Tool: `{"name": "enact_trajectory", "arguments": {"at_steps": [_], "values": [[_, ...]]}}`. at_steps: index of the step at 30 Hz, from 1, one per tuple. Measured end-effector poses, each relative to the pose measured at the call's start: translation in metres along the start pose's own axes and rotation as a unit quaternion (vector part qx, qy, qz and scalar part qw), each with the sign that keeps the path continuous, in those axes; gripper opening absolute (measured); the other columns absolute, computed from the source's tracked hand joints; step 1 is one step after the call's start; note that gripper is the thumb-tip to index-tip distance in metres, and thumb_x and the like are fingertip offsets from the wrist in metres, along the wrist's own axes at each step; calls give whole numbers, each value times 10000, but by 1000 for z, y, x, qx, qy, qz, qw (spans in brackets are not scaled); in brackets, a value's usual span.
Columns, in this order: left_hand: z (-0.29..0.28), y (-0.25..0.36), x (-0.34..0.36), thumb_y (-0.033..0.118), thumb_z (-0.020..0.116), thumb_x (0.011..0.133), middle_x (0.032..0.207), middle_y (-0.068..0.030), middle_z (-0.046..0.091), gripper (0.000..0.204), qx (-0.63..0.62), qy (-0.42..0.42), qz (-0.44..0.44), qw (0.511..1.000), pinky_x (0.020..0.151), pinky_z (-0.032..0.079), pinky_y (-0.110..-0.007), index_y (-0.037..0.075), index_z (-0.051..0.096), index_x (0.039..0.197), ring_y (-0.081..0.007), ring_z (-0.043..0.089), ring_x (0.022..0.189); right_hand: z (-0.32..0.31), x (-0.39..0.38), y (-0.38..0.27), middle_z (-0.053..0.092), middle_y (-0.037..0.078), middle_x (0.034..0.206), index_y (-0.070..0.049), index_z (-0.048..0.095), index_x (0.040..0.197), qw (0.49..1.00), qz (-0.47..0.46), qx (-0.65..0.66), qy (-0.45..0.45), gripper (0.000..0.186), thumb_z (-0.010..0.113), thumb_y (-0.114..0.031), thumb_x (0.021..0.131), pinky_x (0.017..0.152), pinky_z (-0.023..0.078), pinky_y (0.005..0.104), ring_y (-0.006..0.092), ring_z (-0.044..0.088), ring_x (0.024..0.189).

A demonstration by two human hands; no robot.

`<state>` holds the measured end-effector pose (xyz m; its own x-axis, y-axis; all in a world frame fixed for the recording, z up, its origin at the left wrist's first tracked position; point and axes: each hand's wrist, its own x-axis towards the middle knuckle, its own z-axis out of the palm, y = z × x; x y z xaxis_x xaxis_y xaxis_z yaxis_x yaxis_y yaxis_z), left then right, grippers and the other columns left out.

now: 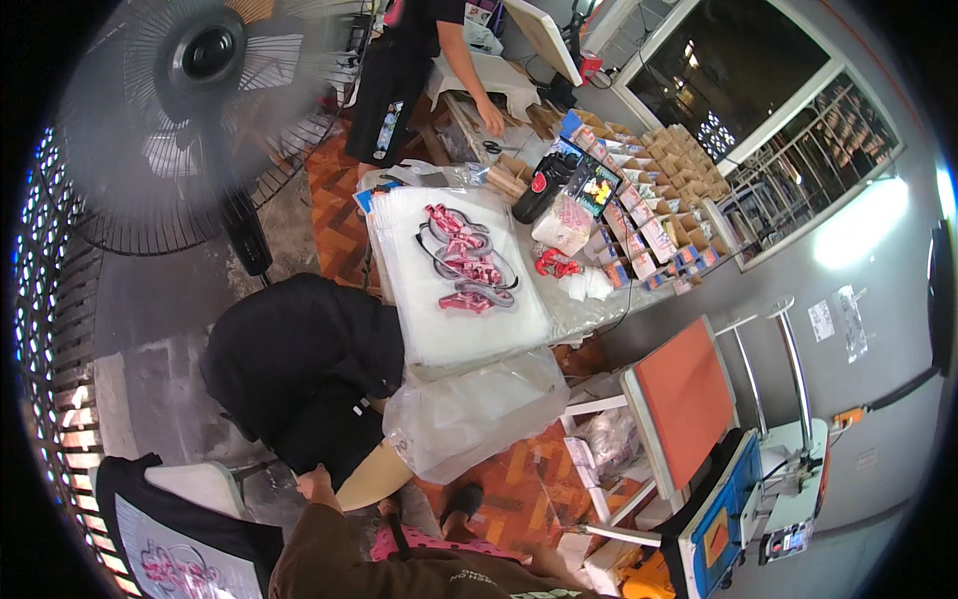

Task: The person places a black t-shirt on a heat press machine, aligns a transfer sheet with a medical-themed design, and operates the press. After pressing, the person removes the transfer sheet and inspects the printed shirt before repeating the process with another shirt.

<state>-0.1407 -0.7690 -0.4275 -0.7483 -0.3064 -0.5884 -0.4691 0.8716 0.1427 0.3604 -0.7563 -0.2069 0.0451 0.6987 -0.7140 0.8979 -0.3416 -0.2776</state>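
Note:
My left hand [317, 482] is closed on the lower edge of a black garment [334, 434], which hangs beside a rounded tan board or seat [374, 476]. Behind it, more black cloth [289, 344] lies heaped. A blurred patch of skin near the bottom edge appears to be my right hand [547, 565]; its fingers cannot be made out. On the table in front lies a stack of whitish sheets [399, 290], the top one carrying a pink and black print [467, 262]. Clear plastic [479, 414] drapes off the table's near end.
A large fan [207, 55] stands at far left. Near left, a printed black garment [120, 499] covers a chair. Rightward are an orange-red pad [684, 404] and a heat press [798, 469]. Cardboard compartments [689, 165] line the window. Another person's hand [489, 115] reaches over the far table.

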Motion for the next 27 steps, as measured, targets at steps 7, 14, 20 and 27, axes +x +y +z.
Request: {"name": "enact_trajectory", "arguments": {"at_steps": [7,14,20,27], "values": [[-48,25,-50,64,782,715,1305,-197,563,811,-424,-373,130,815,1006,457,-435,-53,383,1411,-341,558,1195,2,58,-91,693,154,1089,-63,647,1206,986,-166,-15,14,459,615,-418,916,888,519,404,286,665,1033],[-178,33,-227,-10,766,757,1318,-157,571,696,-188,-699,172,668,1013,497,-427,-3,447,1377,-280,593,1175,8,53,-120,690,78,1079,-77,621,1203,785,-61,590,-179,474,614,-459,922,804,535,418,258,668,962],[-156,-19,-315,116,789,804,1343,-131,570,692,149,-690,439,556,1053,444,-371,-3,459,1400,-219,532,1245,-46,20,-32,666,39,933,-45,637,1139,707,-223,666,-81,210,603,-157,964,728,517,316,161,635,818],[-118,-132,-392,146,821,792,1349,-82,567,810,116,-703,461,529,1053,422,-366,16,377,1456,-190,516,1241,18,11,110,667,105,1099,-44,625,1213,752,-83,653,-33,331,556,-284,995,772,532,325,203,635,967]]}}
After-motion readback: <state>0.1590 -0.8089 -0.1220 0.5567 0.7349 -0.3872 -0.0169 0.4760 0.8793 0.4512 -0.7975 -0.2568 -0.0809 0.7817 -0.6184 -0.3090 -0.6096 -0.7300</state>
